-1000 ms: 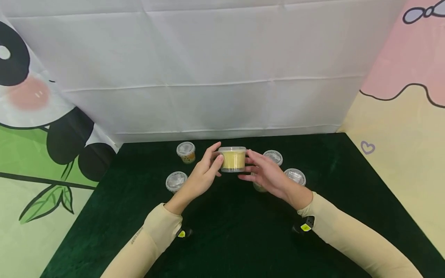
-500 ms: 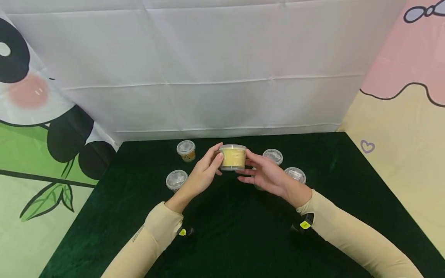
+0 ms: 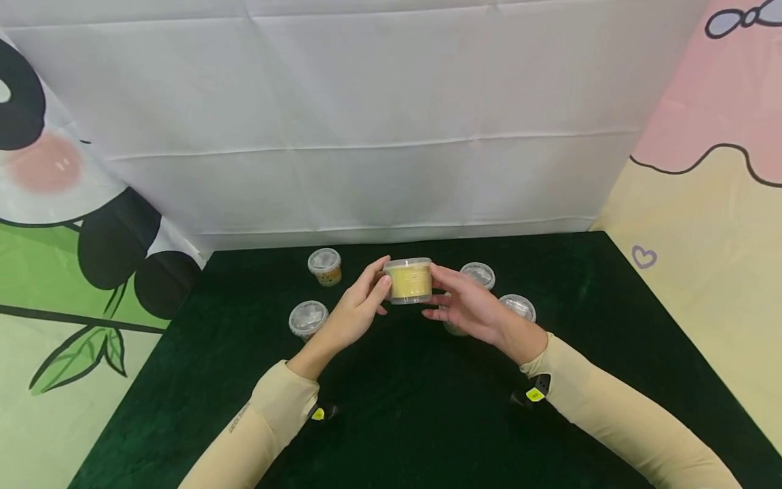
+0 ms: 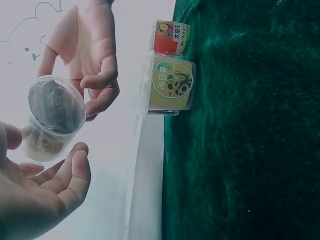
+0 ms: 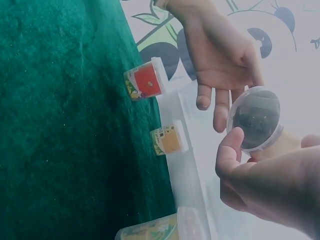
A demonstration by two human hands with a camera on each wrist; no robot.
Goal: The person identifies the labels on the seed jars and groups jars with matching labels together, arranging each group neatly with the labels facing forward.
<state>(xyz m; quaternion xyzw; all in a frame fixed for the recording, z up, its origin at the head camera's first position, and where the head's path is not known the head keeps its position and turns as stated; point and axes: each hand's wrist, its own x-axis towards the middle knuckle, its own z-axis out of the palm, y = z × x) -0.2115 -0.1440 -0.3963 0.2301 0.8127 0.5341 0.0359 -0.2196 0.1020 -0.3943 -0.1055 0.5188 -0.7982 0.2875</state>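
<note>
A round, clear plastic cup (image 3: 411,284) with a lid and a yellow label is held up above the table, nearly upright. My left hand (image 3: 352,311) grips its left side, thumb on the near face. On the other side my right hand (image 3: 478,309) pinches the cup near the lid, its lower fingers spread away from it. Dark contents show through the clear lid (image 4: 57,106) in the left wrist view. From the right wrist, a fingertip of the right hand (image 5: 272,182) presses the lid's edge, while the left hand (image 5: 220,62) is across from it.
Similar lidded cups stand on the dark green cloth (image 3: 403,414): two at left, a far cup (image 3: 324,267) and a nearer cup (image 3: 308,319). At right are a back cup (image 3: 478,274), a side cup (image 3: 518,307) and one mostly behind the right hand. A white sheet (image 3: 379,136) hangs behind.
The held cup has turned slightly between my hands, so its label shows a different part. Both hands stay in nearly the same place; the standing cups have not moved.
</note>
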